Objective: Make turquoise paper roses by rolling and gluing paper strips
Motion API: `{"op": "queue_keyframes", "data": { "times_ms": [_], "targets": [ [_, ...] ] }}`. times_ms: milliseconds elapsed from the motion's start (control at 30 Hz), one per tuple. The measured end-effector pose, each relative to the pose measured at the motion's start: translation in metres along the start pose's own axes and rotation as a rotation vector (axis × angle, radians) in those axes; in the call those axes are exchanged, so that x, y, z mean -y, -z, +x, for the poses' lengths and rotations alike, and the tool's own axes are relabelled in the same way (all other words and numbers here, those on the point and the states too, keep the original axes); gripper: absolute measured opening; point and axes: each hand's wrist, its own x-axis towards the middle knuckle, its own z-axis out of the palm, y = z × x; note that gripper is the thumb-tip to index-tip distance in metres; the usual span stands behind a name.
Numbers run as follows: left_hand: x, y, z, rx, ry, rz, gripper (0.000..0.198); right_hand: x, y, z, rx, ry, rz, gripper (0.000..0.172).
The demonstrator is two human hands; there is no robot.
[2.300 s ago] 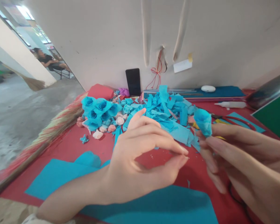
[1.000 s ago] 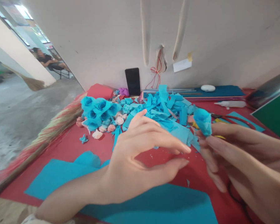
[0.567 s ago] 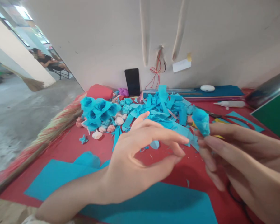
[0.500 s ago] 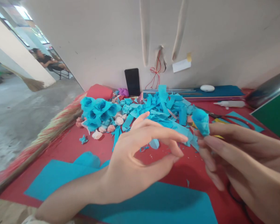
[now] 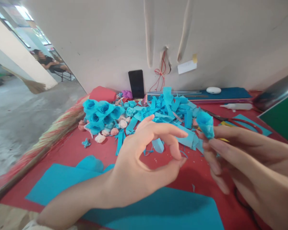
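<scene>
My right hand (image 5: 244,163) pinches a small blue crepe-paper flower (image 5: 204,123) between thumb and fingers, its cupped petals upward. To its left, my left hand (image 5: 139,159) is in the air above the red table. Its thumb tip meets a curled finger while the index finger reaches toward the flower without touching it. Anything between those tips is too small to make out. Blue paper scraps (image 5: 168,108) lie in a heap behind both hands. Beneath the left hand are blue paper sheets (image 5: 163,207).
Finished blue paper flowers (image 5: 103,111) cluster at the left, with small pink and white ones (image 5: 122,124) beside them. A phone (image 5: 136,83) leans on the wall. Red-handled scissors (image 5: 244,123) and a white glue bottle (image 5: 237,106) lie at the right. A person sits far left.
My left index finger has curled back, away from the flower, and the left fingertips have shifted slightly left. The flower in my right hand has moved a little left.
</scene>
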Motion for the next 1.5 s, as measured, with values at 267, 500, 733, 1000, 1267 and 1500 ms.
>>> {"op": "queue_keyframes", "data": {
  "times_ms": [267,500,733,1000,1267,1500],
  "targets": [
    [-0.001,-0.001,0.001,0.009,-0.001,-0.023,0.037,0.004,0.0,-0.001,0.008,-0.001,0.005,0.041],
    [-0.002,-0.002,0.002,0.014,-0.009,-0.025,0.034,0.014,0.004,-0.006,0.196,0.015,0.067,0.023],
    [0.003,-0.001,0.004,0.03,-0.02,-0.026,0.03,0.015,0.006,-0.006,0.2,0.011,0.092,0.02],
    [0.004,-0.001,0.011,-0.017,-0.006,-0.042,0.009,0.012,0.006,-0.007,0.237,-0.017,0.073,0.018],
    [0.003,0.0,0.009,-0.015,-0.029,-0.083,0.014,0.013,0.007,-0.007,0.234,0.018,0.087,0.021],
    [0.004,-0.001,0.01,-0.015,-0.035,-0.083,0.012,0.016,0.004,-0.006,0.21,-0.003,0.083,0.022]
  ]
}}
